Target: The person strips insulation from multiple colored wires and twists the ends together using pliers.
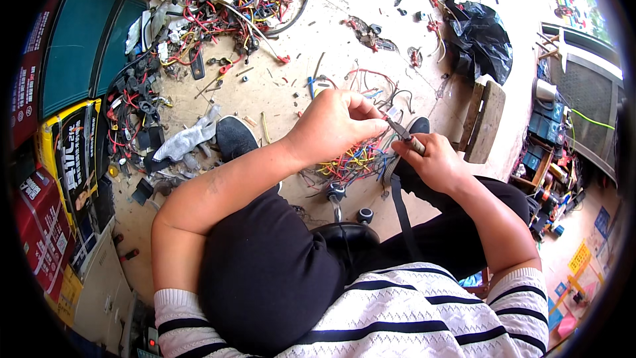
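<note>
Head view: the right hand's (434, 159) fingers grip a pliers-like tool (401, 131); the left hand's (336, 120) fingers pinch a small, indistinct piece (388, 117) above tangled wires (358, 163).

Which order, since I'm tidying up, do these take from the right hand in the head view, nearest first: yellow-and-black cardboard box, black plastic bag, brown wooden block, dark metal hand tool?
1. Dark metal hand tool: in the right hand.
2. Brown wooden block: to its right.
3. Black plastic bag: farther up, right side.
4. Yellow-and-black cardboard box: far left.
</note>
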The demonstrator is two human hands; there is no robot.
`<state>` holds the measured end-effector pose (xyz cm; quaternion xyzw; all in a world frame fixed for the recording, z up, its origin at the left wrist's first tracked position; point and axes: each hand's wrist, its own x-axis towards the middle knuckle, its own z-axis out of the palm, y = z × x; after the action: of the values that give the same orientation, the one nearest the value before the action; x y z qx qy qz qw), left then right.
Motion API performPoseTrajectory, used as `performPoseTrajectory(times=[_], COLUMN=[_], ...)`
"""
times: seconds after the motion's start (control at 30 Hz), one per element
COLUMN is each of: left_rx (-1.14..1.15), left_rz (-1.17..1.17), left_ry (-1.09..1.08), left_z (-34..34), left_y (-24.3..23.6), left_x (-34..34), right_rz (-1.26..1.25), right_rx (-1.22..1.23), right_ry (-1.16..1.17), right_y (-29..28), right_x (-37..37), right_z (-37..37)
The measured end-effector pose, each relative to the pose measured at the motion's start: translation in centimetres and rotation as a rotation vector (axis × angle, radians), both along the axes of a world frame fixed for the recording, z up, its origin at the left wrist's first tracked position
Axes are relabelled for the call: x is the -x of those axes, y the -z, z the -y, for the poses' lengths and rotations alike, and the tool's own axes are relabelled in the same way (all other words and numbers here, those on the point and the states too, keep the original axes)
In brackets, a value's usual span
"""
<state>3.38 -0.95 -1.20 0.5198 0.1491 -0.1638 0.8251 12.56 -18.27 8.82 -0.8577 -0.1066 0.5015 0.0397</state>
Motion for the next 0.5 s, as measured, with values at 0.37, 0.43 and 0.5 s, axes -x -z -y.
performPoseTrajectory(times=[0.37, 0.43, 0.5], left_rx=[0.311, 0.22, 0.146], left_rz=[-0.208, -0.167, -0.122], left_ry=[0.088, 0.019, -0.025], left_z=[-0.4, -0.4, -0.4], left_y=[0.4, 0.4, 0.4], left_x=[0.5, 0.2, 0.0], right_rz=[0.301, 0.127, -0.038], right_rx=[-0.027, -0.053, -0.106], right_ry=[-0.182, -0.056, 0.002], right_y=[1.6, 1.8, 1.5], right_x=[-0.5, -1.0, -0.7], right_z=[1.8, 2.1, 2.2])
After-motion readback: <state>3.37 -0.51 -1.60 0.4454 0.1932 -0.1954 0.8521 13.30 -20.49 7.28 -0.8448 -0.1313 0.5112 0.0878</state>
